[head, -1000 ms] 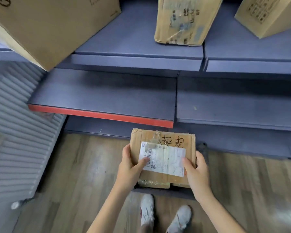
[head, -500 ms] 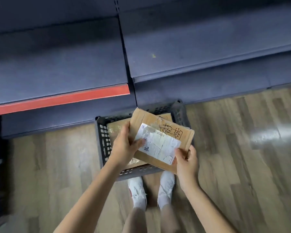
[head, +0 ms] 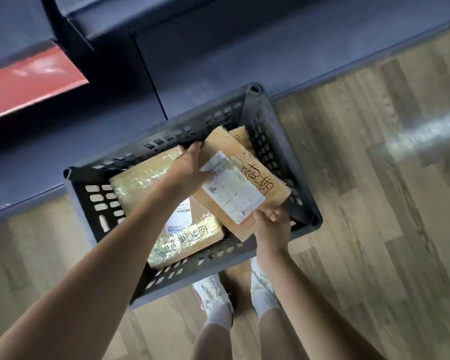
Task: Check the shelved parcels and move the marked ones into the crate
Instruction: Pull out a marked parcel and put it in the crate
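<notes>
Head view, looking down. Flat cardboard parcel [head: 240, 178] held tilted over the right half of the dark plastic crate [head: 266, 118], which sits on the wood floor [head: 374, 178] against the base of the blue shelf [head: 218, 48]. Parcel carries a white shipping label [head: 231, 187] and black handwritten characters beside it. Left hand [head: 190, 167] grips the parcel's far-left edge, thumb lying across the label. Right hand [head: 272, 227] pinches the near corner, thumb on top, fingers curled underneath. Inside the crate: a larger taped box [head: 151, 178] on the left, with handwriting on its near tape strip, and a corner of another parcel [head: 240, 136] under the held one. White shoes [head: 216, 297] visible just below the crate's near wall.
</notes>
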Demonstrator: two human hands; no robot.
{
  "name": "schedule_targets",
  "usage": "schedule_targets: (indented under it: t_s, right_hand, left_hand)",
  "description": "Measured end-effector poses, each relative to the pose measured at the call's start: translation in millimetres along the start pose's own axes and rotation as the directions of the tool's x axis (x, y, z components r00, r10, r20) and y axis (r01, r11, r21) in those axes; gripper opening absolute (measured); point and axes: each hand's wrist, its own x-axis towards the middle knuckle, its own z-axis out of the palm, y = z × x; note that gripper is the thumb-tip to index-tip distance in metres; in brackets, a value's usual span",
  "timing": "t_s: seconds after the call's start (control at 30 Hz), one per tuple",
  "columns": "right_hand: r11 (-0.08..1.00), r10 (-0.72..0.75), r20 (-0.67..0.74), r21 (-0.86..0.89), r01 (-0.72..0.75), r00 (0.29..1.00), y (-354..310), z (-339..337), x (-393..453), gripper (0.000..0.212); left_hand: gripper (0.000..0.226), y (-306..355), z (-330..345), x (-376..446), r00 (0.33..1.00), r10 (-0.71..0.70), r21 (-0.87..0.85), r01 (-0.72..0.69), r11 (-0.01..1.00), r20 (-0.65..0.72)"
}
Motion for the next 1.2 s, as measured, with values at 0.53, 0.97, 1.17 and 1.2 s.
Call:
schedule_targets:
  t_s: [0.53,0.97,1.17,1.2]
  right_hand:
    - [0.960,0.197,-0.066,0.213,-0.179,0.978,45,31,70,0.035]
    - [0.992,0.128,-0.086,-0.008,-0.129,0.988,37,29,58,0.045]
    - [0.974,0.029,-0.082,-0.223,-0.047,0.996,19,28,37,0.056]
    - [0.968,0.012,-0.063,-0.251,-0.028,0.998,14,30,32,0.058]
  left_hand:
    - [0.078,2,34,93,0.994,0.047,0.152,-0.062,0.986,0.102]
    - [0.079,-36,26,69,1.000,-0.019,-0.055,0.019,0.998,-0.009]
    - [0.076,-54,7,28,0.999,-0.028,-0.077,0.029,0.997,0.016]
    - [0.074,-56,1,19,1.000,-0.021,-0.071,0.023,0.997,0.018]
